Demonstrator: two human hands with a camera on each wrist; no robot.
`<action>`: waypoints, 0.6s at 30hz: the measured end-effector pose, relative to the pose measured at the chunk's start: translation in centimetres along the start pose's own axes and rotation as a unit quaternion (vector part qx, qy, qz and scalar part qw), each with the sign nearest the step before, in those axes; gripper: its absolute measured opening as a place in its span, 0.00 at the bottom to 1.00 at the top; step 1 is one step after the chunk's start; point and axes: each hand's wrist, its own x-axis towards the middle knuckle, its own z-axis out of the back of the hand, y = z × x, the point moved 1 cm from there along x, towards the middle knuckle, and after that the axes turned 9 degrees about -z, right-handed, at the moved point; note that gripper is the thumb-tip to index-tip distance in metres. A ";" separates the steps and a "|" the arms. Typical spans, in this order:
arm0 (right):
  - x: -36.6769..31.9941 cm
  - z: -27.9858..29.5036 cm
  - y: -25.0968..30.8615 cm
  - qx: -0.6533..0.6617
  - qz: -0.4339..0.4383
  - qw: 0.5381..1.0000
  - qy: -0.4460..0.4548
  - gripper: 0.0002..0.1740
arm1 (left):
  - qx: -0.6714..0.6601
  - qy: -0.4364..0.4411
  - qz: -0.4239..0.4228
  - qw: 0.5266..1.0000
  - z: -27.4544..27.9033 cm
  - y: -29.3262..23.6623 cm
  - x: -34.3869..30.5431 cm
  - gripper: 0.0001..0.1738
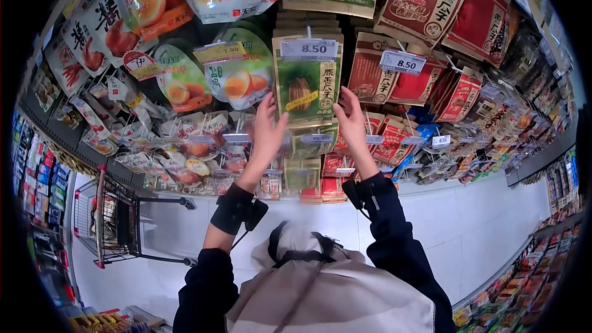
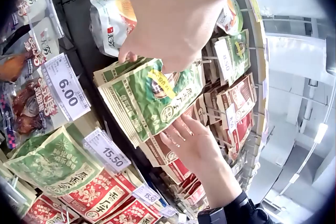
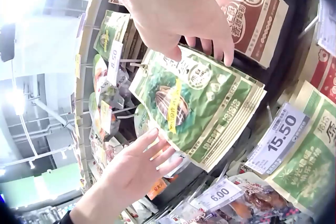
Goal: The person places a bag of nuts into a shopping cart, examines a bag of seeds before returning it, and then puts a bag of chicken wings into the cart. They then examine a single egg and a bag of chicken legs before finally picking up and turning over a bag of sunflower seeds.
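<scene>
Two open hands, fingers straight, flank green packets (image 1: 306, 86) hanging on the rack (image 2: 79, 29): left hand (image 1: 268, 131) at their left edge, right hand (image 1: 350, 122) at their right.

The packets (image 1: 306, 89) are green with a yellow band and what looks like a brown striped seed; the bags (image 1: 369, 83) beside are red.

- My head camera tilts up, near, with the green packets (image 1: 306, 86) at twelve o'clock.
- My left wrist camera, close, sees them from nine o'clock.
- Right wrist, from three; all share them.
</scene>
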 end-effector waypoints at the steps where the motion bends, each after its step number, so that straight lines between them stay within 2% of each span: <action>1: 0.2 -0.1 -0.2 0.000 -0.005 1.000 0.001 0.23 | 0.005 0.011 0.013 1.000 -0.1 0.4 0.0 0.34; 4: 1.0 -0.1 -1.9 0.045 -0.042 0.997 0.044 0.25 | -0.028 0.014 -0.021 0.999 -0.6 1.3 -0.2 0.34; 7: 1.2 -0.1 -2.5 0.025 -0.025 0.999 0.039 0.24 | 0.006 0.019 -0.019 1.000 -0.7 1.7 -0.4 0.35; 13: 0.9 0.6 -2.5 0.044 -0.024 0.996 0.072 0.25 | -0.141 0.043 0.035 0.989 -0.1 0.1 -1.0 0.36; 18: -0.3 1.3 -0.9 0.089 -0.031 0.990 0.104 0.25 | -0.193 0.058 0.016 0.979 0.5 -0.4 -1.5 0.36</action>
